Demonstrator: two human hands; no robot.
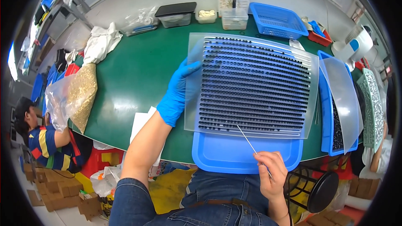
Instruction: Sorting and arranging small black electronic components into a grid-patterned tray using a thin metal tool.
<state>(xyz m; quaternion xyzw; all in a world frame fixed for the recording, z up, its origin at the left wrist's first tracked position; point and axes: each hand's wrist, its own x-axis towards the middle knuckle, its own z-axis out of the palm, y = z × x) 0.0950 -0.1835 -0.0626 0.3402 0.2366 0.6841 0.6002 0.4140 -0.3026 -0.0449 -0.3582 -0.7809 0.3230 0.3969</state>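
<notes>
My left hand (176,90), in a blue glove, grips the left edge of a clear plastic sheet (193,113); its thumb lies on top and the other fingers are behind it. Rows of small black ring-like parts (255,84) cover the sheet, with a few gaps in the lowest row and at the upper right. Bare and closed, my right hand (271,170) pinches a thin metal rod (248,140), whose far tip meets the bottom row. Beneath the sheet's near edge is a blue tray (226,152), partly hidden.
Right of the sheet stands a blue bin (325,113) of black parts under a translucent sheet (345,104). At the back are a blue basket (278,21) and lidded containers (176,14). A bag of golden pieces (83,94) sits left, near another person (50,142). A stool (322,192) stands lower right.
</notes>
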